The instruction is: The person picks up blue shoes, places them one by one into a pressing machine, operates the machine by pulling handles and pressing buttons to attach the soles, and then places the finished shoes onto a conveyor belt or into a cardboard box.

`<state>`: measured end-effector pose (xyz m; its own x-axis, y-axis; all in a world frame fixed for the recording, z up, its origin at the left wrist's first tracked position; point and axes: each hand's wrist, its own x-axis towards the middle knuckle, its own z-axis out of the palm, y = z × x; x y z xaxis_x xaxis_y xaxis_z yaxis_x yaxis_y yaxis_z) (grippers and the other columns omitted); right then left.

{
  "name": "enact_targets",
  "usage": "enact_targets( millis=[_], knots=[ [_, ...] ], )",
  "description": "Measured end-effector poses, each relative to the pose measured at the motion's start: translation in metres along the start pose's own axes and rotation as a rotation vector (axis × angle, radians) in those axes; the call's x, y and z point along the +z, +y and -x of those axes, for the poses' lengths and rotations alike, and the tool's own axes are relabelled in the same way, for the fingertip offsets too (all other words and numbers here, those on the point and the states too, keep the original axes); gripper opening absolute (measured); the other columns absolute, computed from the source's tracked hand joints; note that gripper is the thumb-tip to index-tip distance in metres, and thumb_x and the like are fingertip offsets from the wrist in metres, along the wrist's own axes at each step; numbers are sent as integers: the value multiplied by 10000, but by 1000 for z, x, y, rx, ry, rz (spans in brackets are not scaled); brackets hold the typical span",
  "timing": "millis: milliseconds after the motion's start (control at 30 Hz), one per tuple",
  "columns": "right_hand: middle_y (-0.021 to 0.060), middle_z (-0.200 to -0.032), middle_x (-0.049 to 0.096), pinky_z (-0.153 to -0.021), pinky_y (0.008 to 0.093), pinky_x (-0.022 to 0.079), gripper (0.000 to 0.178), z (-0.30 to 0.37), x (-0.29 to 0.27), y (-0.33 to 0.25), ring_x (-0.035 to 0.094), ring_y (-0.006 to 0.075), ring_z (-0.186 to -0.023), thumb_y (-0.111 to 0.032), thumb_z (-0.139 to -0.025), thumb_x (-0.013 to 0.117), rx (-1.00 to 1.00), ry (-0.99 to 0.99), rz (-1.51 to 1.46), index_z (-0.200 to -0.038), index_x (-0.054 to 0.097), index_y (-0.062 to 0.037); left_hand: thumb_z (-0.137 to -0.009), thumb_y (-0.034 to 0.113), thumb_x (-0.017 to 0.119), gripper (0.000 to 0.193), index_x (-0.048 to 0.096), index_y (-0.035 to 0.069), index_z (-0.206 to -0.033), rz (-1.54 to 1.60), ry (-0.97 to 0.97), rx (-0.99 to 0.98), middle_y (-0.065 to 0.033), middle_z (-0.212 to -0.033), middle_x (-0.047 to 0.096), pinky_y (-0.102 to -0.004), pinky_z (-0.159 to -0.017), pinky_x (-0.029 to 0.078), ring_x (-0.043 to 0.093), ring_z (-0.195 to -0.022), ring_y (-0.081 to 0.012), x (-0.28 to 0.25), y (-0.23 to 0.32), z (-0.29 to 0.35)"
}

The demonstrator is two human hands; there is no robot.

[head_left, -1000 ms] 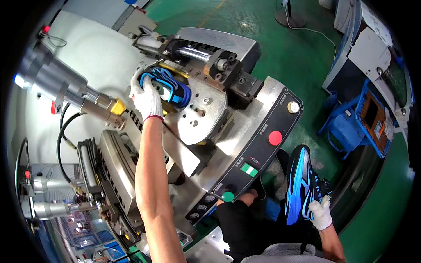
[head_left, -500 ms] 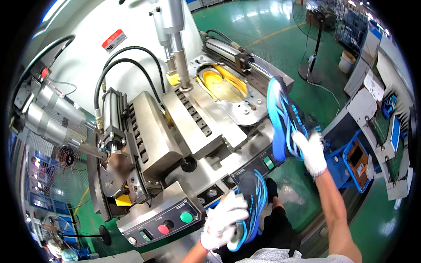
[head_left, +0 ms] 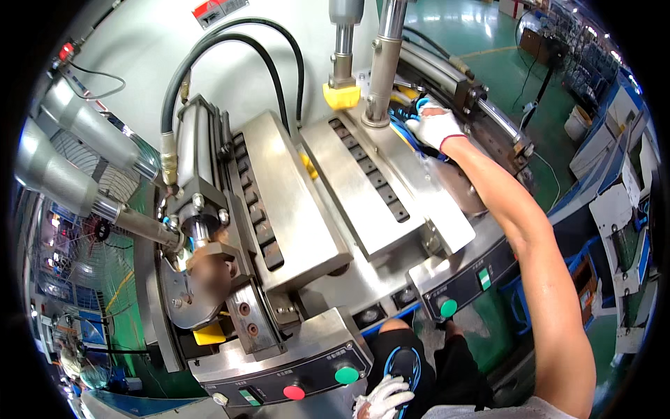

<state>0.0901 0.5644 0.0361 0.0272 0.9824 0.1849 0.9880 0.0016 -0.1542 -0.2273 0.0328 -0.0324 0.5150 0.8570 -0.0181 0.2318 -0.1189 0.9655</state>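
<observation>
My right hand [head_left: 435, 128], in a white knitted glove, reaches across to the far right station of the metal machine. Its fingers close on a black and blue shoe [head_left: 405, 133], which is partly hidden by a steel post and the hand. At the lower edge my left hand [head_left: 384, 399], gloved too, holds a second black and blue shoe [head_left: 403, 366] in front of my legs; part of that grip is cut off by the picture's edge. A yellow pad [head_left: 341, 96] on a piston hangs to the left of the right-hand shoe.
Twin slotted steel blocks [head_left: 289, 202] fill the middle of the machine. Along its front runs a control panel [head_left: 317, 380] with green and red buttons. Black hoses [head_left: 244, 38] arch behind. Further pistons [head_left: 125, 216] stand at left, and a rack [head_left: 618, 244] at right.
My right hand has carried its shoe forward and left onto the machine's far right station. My left hand with the other shoe has dropped toward the lower edge. The view has shifted closer.
</observation>
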Motion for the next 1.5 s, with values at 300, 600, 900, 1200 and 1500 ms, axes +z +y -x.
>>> enact_targets(
  millis=[300, 600, 900, 1200, 1500],
  knots=[
    [238, -1194, 714, -1011, 459, 521, 511, 41, -48, -3, 695, 375, -1116, -437, -920, 589, -92, -146, 115, -1160, 706, -2, -889, 124, 586, 408, 709, 140, -1279, -82, -68, -6, -150, -1362, 633, -524, -1207, 349, 493, -1390, -412, -3, 5, -6],
    [342, -1556, 410, -1217, 519, 342, 922, 379, -51, -53, 398, 473, -1478, -280, -828, 811, -347, 227, -610, -1554, 356, 61, -850, 45, 657, 427, 677, 94, -1274, -147, -29, 182, -154, -1310, 642, -509, -1187, 401, 551, -1330, -391, 14, -17, -5],
    [304, -1678, 186, -1279, 527, 180, 1110, 452, -22, -18, 158, 475, -1569, -555, -858, 727, -243, -42, -476, -1615, 202, 64, -898, 19, 642, 338, 710, 59, -1227, -234, 117, 131, -176, -1275, 675, -450, -1157, 416, 594, -1288, -348, 42, -3, -9],
    [315, -1684, 130, -1293, 478, 167, 1375, 676, -76, 35, 169, 437, -1579, -499, -706, 904, 52, -196, -944, -1637, 63, 62, -873, -41, 665, 384, 688, 45, -1246, -196, 210, 404, -178, -1308, 651, -443, -1144, 430, 594, -1282, -360, 131, 97, -85],
    [146, -1446, 569, -1097, 381, 461, 755, 705, -141, 121, 582, 240, -1289, -209, -922, 760, 708, 1087, -1051, -1550, 389, -13, -816, 37, 796, 546, 614, 33, -1331, -42, -309, 921, -229, -1468, 503, -552, -1175, 371, 458, -1397, -461, 300, 256, -128]
  ],
)
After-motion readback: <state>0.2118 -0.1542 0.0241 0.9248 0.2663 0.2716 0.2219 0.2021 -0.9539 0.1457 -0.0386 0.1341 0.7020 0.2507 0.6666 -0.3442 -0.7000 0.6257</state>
